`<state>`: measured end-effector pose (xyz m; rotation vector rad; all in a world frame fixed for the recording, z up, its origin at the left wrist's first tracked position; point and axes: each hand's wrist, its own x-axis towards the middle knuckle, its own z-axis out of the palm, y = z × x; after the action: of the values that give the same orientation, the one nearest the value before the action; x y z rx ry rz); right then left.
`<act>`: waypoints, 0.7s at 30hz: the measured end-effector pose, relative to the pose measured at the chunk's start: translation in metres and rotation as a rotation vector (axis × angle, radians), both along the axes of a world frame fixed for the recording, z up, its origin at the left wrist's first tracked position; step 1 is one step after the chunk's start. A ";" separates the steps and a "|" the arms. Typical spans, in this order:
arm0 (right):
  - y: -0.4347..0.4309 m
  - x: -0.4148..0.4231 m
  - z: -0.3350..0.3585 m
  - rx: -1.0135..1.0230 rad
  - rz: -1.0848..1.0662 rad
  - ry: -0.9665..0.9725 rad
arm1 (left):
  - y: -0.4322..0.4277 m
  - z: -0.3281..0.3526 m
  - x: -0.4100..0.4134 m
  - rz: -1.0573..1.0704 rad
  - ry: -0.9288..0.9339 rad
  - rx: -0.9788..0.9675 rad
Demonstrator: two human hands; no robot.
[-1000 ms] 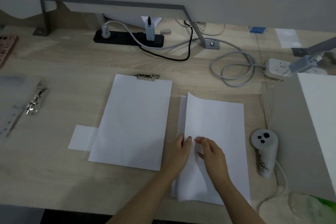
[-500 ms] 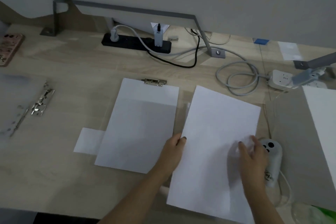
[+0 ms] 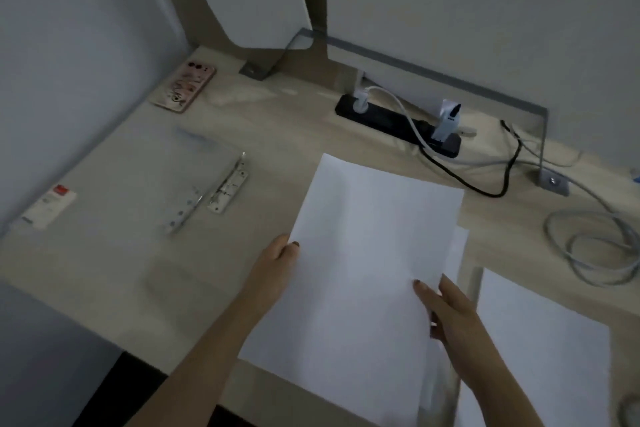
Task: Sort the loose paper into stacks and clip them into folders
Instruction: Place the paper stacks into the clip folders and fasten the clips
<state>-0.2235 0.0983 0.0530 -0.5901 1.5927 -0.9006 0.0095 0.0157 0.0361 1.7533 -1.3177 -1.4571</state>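
Observation:
I hold one white sheet (image 3: pixel 363 253) just above the desk, tilted slightly. My left hand (image 3: pixel 277 263) pinches its left edge, thumb on top. My right hand (image 3: pixel 446 312) grips its right edge, thumb on top and fingers underneath. The sheet covers most of another paper stack, of which only a strip (image 3: pixel 462 246) shows at the right. A further stack of loose paper (image 3: pixel 543 343) lies at the lower right. A translucent folder (image 3: pixel 145 184) lies open to the left, with its metal clip mechanism (image 3: pixel 227 185) at its right edge.
A pink phone (image 3: pixel 185 85) lies at the far left corner, a small white card (image 3: pixel 48 206) at the left edge. A black power strip (image 3: pixel 398 125) with plugs sits at the back. Coiled grey cable (image 3: pixel 595 246) lies at the right. Partition walls close off the left and back.
The sheet left the right-hand stack and moved left over the clipped stack, held in both hands. My view swung left, bringing the phone and folder further in.

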 end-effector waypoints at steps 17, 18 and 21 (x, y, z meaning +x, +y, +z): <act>-0.109 0.129 -0.047 0.128 -0.043 -0.095 | -0.153 -0.033 0.167 0.125 -0.072 -0.027; -0.111 0.131 -0.049 0.130 -0.052 -0.092 | -0.158 -0.034 0.167 0.084 -0.077 -0.021; -0.118 0.134 -0.055 0.134 -0.056 -0.086 | -0.171 -0.036 0.164 -0.011 -0.075 0.020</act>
<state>-0.0899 -0.0193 -0.0020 -0.4093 1.5846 -0.8416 0.1735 -0.1553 0.0005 1.8319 -1.3567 -1.4277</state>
